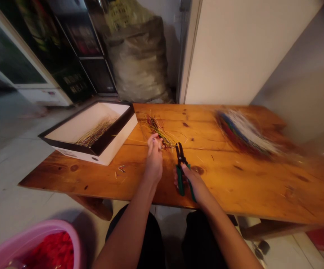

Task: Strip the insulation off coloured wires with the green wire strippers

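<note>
My right hand (193,178) is wrapped round green-handled wire strippers (180,183), whose black jaws point away from me and look slightly apart. To the left of them, my left hand (155,146) is closed, with its fingers pinched together around thin wires. A loose bundle of thin colored wires (158,126), yellow, red and dark, spreads across the table just beyond and under those fingers. Some wire ends reach toward the jaws. Exactly how many wires the left fingers hold is hidden.
A white box with a black rim (119,146) holds more thin wires at the left. Blurred white, blue and red wires (243,130) lie at the right of the wooden table (218,175). Small scraps (121,169) lie near the box. A pink tub (76,239) stands on the floor.
</note>
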Available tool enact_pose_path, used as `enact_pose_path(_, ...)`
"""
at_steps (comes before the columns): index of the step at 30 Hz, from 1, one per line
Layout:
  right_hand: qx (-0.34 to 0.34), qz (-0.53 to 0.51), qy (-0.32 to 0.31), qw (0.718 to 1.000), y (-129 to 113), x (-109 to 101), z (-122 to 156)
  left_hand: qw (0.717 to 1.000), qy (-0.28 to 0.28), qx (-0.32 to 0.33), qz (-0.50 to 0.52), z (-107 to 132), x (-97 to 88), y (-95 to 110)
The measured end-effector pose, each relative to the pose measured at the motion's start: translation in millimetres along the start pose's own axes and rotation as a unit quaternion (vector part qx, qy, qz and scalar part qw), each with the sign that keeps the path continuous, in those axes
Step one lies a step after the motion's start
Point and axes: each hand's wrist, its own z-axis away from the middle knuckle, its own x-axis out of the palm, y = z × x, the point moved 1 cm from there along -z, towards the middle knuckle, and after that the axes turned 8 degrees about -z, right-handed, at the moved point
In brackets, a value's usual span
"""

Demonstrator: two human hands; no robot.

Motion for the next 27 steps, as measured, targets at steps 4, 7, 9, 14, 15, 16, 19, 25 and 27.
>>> enact_pose_path(4,-0.001,0.005,-0.003,1.0,-0.8,0.6,0.7,1.0,0.0,0.011,-0.016,-0.2,1.4,-2.1)
enact_pose_path(7,0.0,0.003,-0.002,1.0,-1.3,1.8,1.6,0.999,-0.009,0.024,-0.02,-0.4,1.9,-4.3)
enact_pose_path(9,-0.002,0.005,0.003,1.0,-1.8,2.5,2.2,0.999,-0.014,0.032,-0.021,-0.7,1.8,-6.0)
enact_pose_path(14,-0.008,0.015,0.004,1.0,-2.1,2.2,1.2,0.996,-0.026,0.06,-0.057,0.3,2.5,-8.5)
enact_pose_path(15,-0.009,0.019,0.003,1.0,-1.9,1.9,0.8,0.994,-0.032,0.07,-0.077,0.9,3.1,-8.9)
enact_pose_path(16,-0.01,0.023,0.003,1.0,-1.7,1.7,0.5,0.991,-0.038,0.08,-0.097,1.5,3.8,-9.3)
enact_pose_path(19,-0.019,0.035,0.006,0.999,-1.2,2.0,0.6,0.979,-0.061,0.112,-0.157,2.7,6.0,-11.9)
enact_pose_path(25,-0.015,0.042,0.024,0.999,-2.9,7.0,4.4,0.955,-0.083,0.163,-0.235,0.7,5.1,-21.2)
enact_pose_path(27,-0.013,0.043,0.025,0.999,-4.6,8.8,5.4,0.954,-0.08,0.162,-0.24,-0.8,4.5,-23.9)
